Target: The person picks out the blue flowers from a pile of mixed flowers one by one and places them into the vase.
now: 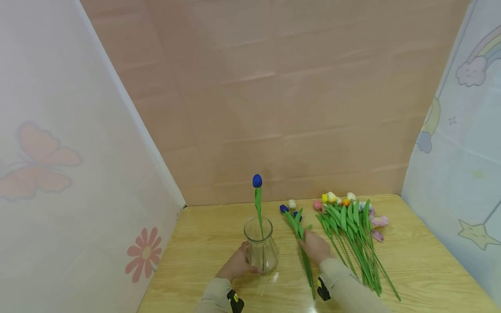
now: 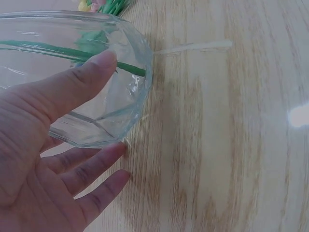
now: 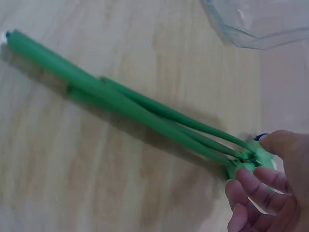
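Observation:
A clear glass vase (image 1: pixel 272 257) stands on the table with one blue tulip (image 1: pixel 257 181) upright in it. My left hand (image 1: pixel 238 263) holds the vase low on its left side. In the left wrist view, the thumb lies across the glass and the fingers spread beneath it, near the base (image 2: pixel 145 92). To the right of the vase, my right hand (image 1: pixel 316 247) grips a small bunch of tulips (image 1: pixel 293 222), two blue and one white, by their leaves. Their green stems (image 3: pixel 145 116) point toward me in the head view; the thumb and fingers close around the leafy part.
A larger pile of artificial flowers (image 1: pixel 354 224) lies to the right, with yellow, white, pink and orange heads at the far end. A brown backdrop (image 1: pixel 274 108) rises behind the wooden table (image 1: pixel 203 243). Patterned white cloths (image 1: pixel 98 130) hang on both sides.

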Demonstrator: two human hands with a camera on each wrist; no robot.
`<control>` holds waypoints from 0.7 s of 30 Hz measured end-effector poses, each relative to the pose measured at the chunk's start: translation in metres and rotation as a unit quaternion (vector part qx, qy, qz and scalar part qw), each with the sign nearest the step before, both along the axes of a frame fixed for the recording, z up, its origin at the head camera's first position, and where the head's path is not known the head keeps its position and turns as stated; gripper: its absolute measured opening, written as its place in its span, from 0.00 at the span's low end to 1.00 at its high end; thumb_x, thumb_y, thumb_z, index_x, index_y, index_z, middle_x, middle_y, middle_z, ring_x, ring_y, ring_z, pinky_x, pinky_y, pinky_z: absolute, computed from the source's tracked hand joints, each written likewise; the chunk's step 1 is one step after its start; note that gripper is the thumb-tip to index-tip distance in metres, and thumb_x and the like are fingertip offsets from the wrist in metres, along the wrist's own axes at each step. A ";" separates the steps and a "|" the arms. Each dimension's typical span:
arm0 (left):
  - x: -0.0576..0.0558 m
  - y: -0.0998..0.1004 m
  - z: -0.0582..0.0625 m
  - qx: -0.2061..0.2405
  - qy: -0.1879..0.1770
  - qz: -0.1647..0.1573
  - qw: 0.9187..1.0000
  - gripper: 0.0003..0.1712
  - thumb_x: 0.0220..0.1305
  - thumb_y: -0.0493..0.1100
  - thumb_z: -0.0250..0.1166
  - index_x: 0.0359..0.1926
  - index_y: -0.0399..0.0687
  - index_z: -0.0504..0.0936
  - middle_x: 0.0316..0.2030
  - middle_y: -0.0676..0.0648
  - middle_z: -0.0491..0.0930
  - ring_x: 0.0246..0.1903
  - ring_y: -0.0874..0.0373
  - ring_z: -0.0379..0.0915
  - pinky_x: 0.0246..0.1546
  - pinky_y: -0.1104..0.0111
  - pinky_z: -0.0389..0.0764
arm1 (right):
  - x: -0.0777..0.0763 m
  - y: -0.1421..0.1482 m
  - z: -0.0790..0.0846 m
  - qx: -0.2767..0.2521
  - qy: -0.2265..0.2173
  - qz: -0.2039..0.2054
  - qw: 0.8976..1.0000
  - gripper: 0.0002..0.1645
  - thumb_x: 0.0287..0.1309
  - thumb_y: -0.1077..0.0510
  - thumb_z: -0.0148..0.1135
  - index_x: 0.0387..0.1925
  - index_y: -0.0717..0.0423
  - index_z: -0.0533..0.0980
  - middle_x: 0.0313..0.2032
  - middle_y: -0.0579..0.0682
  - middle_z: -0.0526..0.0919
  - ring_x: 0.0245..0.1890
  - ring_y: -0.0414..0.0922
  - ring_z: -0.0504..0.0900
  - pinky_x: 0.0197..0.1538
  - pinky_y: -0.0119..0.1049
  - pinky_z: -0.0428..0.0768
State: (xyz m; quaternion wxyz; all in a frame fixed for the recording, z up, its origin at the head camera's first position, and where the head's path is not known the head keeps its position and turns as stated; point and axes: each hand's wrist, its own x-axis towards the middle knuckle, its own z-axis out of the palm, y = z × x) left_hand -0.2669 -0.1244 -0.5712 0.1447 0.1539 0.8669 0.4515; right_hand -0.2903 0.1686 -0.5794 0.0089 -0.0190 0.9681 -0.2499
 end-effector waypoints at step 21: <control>0.002 0.001 0.002 0.002 0.003 0.000 1.000 0.58 0.45 0.39 0.79 0.70 0.33 0.51 0.60 0.33 0.69 0.56 0.39 0.72 0.58 0.46 0.72 | 0.009 -0.014 0.008 -0.085 0.060 -0.042 0.994 0.09 0.66 0.55 0.57 0.39 0.57 0.72 0.18 0.45 0.72 0.13 0.39 0.66 0.15 0.32 0.63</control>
